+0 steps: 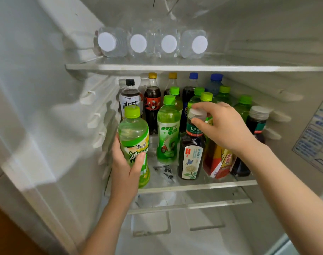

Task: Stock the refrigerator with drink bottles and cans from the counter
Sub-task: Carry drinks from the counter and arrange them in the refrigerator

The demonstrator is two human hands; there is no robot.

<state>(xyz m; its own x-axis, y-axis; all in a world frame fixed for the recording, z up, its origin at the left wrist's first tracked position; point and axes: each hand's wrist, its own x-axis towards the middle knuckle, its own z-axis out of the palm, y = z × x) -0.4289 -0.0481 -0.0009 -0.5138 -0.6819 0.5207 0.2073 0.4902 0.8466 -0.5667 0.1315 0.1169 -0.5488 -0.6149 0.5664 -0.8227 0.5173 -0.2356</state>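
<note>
My left hand (125, 166) grips a green-capped green tea bottle (134, 137) at the front left of the middle glass shelf (194, 186). My right hand (223, 124) holds the grey cap of a dark tea bottle (191, 155) that stands upright near the shelf's front. Beside it stand another green bottle (168, 133) and a red-and-yellow labelled bottle (217, 161), partly hidden by my right wrist. Behind them are several cola, blue-capped and green-capped bottles.
Several clear water bottles (136, 44) lie on their sides on the upper shelf (194, 67), white caps facing me. A second dark bottle (256, 124) stands at the right. The fridge's white left wall (46, 89) and right wall with a label (317, 133) enclose the shelves.
</note>
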